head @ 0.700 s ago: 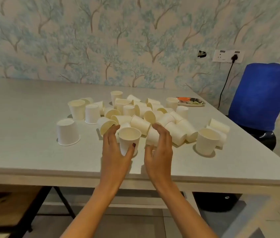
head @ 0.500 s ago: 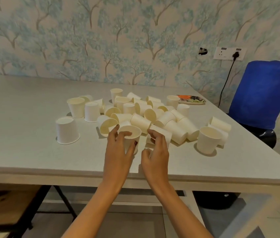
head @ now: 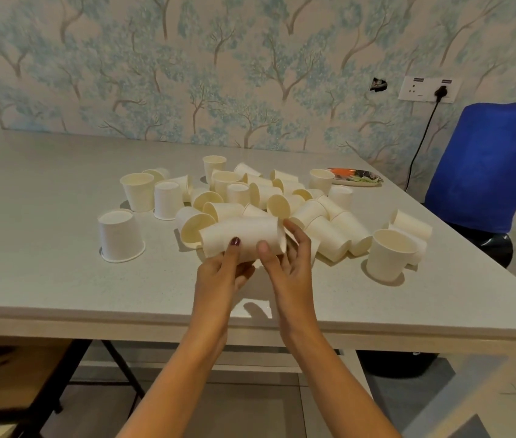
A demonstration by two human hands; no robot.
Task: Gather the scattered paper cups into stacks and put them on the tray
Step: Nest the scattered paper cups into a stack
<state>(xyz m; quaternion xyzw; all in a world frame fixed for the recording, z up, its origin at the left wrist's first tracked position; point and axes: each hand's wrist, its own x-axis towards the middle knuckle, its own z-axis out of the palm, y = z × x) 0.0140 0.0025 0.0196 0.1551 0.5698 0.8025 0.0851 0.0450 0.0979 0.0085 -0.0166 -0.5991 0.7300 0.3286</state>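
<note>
Several white paper cups lie scattered on the grey table, some upright, some upside down, some on their sides. My left hand grips one cup held sideways above the table. My right hand grips a second cup, also sideways, its end meeting the first so the two form one line. A small patterned tray sits at the table's far right, behind the cups.
An upside-down cup stands alone to the left of my hands. An upright cup stands to the right. A blue chair sits off the table's right corner. A socket with a black cable is on the papered wall.
My hands closed on two cups near the front of the pile, lifted them off the table, turned them sideways and brought them together end to end.
</note>
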